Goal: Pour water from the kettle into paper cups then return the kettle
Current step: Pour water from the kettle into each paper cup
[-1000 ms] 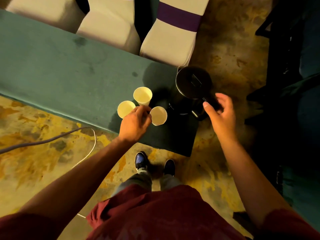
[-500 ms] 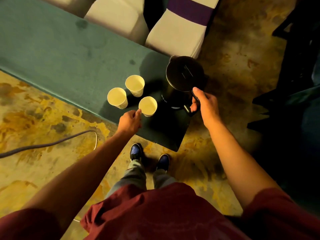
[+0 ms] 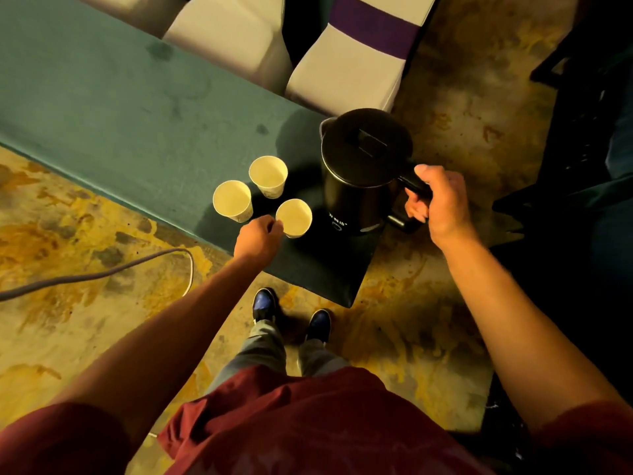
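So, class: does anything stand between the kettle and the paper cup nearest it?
Nothing visible does. The kettle, gripped at its handle by the right hand, stands right of the nearest paper cup, with only bare table between. The left hand touches that cup's near side.

Only lettering I can find is small pale print low on the side of the round black plastic kettle (image 3: pixel 363 173), near the corner of the green-covered table (image 3: pixel 102 108), too blurred for me to read, printed marks on the pale paper cups (image 3: pixel 268 176) equally illegible
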